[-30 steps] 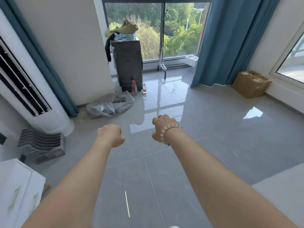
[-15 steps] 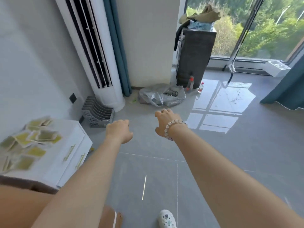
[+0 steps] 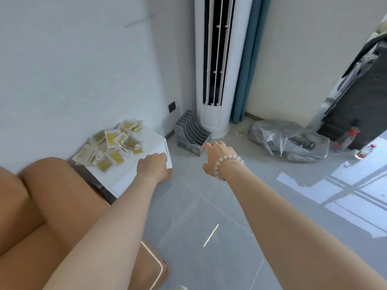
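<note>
Packets [image 3: 113, 147]: flat clear sachets with yellow-green fill, heaped loosely on the far-left part of the white cabinet [image 3: 129, 174] surface. Left hand [image 3: 155, 166] is at the cabinet's right corner, just right of the heap; its fingers curl out of sight, so I can't tell if it grips. Right hand [image 3: 217, 156] is further right over the floor [image 3: 199, 206], loosely curled and holding nothing.

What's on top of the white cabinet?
A loose pile of yellow-green packets covers the far half of the cabinet. The left hand lies over its near corner and hides whatever is under it. The pile's lower packets are covered too.
</note>
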### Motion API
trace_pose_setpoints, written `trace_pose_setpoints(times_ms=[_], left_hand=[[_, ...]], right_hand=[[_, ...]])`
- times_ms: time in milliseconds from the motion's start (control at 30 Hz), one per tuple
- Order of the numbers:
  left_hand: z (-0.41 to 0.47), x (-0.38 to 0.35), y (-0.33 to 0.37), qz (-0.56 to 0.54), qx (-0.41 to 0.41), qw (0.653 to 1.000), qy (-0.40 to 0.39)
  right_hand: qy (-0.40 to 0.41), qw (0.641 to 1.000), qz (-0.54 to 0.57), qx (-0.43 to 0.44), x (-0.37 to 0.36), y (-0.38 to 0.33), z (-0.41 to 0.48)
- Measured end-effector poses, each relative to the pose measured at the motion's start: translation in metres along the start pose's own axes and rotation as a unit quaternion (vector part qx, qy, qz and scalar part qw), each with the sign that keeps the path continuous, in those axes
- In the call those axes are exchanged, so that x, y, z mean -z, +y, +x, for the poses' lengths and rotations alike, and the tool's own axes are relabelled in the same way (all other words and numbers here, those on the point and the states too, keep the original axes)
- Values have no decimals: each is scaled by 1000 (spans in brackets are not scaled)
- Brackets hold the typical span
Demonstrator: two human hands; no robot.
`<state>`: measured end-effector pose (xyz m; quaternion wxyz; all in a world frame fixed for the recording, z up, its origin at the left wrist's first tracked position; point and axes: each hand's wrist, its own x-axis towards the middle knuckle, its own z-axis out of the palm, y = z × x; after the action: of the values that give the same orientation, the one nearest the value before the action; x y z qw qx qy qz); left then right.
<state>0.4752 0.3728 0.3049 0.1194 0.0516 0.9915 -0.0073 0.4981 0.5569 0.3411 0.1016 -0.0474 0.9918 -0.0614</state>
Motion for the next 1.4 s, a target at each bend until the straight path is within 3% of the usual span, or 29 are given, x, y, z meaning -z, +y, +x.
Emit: trace_pose_setpoints(times_ms=[400,767,1400], left_hand=[[98,0,-94,-32,90,995,-34],[227,30,-203,-42,155,987,9],[354,-44,-324,-132,302,940,-91]], right_hand=[[-46,993,-30,100,-9,-70,154],[-67,990,-21,125,-9,-130,306],[-203,953,-62,217,-75,-218,539]])
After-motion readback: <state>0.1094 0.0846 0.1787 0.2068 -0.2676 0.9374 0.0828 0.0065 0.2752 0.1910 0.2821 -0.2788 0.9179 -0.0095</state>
